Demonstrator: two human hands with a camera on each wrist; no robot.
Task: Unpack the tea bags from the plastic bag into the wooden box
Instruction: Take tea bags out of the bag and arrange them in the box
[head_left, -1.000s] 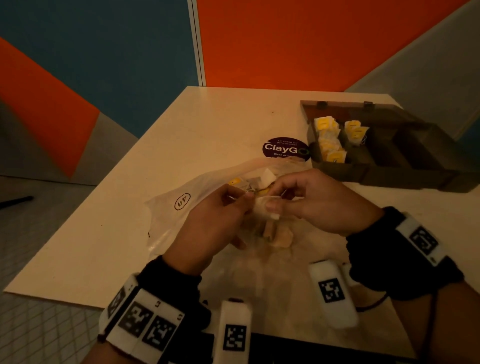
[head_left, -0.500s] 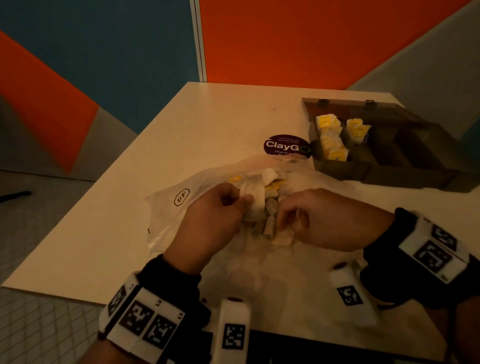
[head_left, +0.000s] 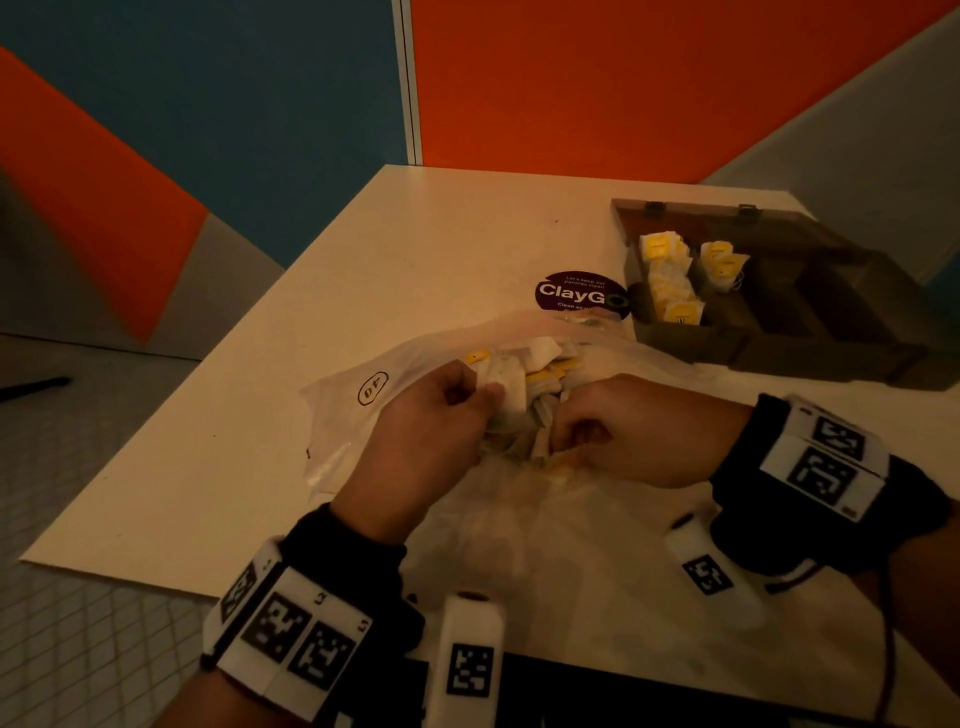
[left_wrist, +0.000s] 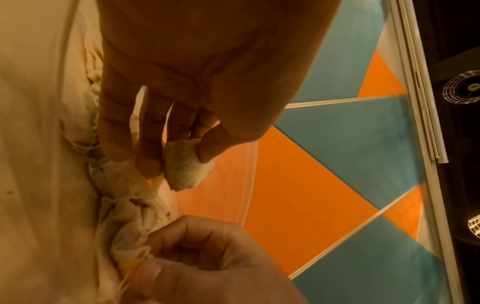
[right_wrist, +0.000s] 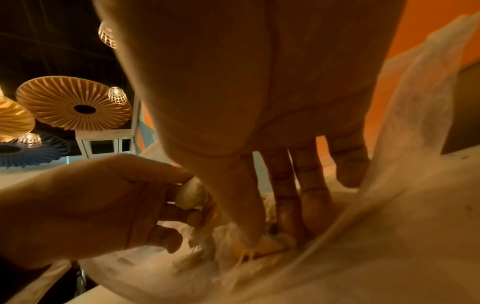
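Clearly you are pinching soft, feather-light tea bags (head_left: 506, 387) with your left hand (head_left: 426, 441) while your right hand (head_left: 634, 431) is curling its fingers round a tangled clump in the plastic bag (head_left: 343, 415), so taking each by its paper body looks safer than tugging strings.

1. The head view looks forward and down from above onto the table (head_left: 426, 234), taking in both hands, the plastic bag (head_left: 353, 415) and, farther right, the wooden box (head_left: 779, 332).
2. The left wrist view sits very close under the left hand (left_wrist: 207, 61), looking along its fingers toward the wall panels.
3. The right wrist view sits equally close under the right hand (right_wrist: 259, 82), tilted up toward ceiling lamps.
4. All three share the tea bags (head_left: 524, 384) between both hands; each wrist view also catches the opposite hand.
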